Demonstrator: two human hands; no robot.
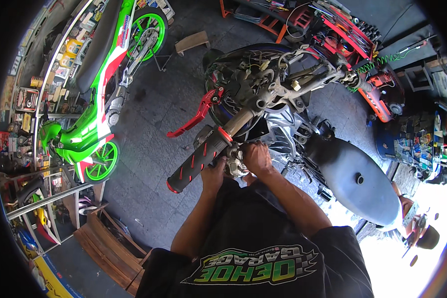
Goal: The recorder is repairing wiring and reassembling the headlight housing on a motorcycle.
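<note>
The left hand (213, 175) and right hand (257, 159) are curled toward a pale metal part (236, 161) that sits between them, below the handlebar and close to the person's chest. The fingertips are hidden, so I cannot tell whether they pinch it or only touch it; having a hand on either side probably steadies it. Just above the left hand is the black grip (198, 166) with red slashes, the red lever (198, 115) beyond it. To the right lies a grey tank (357, 174), apparently part of the same stripped motorcycle. Farther left, a green motorcycle (87, 131) stands beside stocked shelves (37, 141), perhaps parked there to leave working room. Large green and white lettering marks the black shirt (233, 223); a yellow and blue banner (54, 279) at lower left also carries print.
</note>
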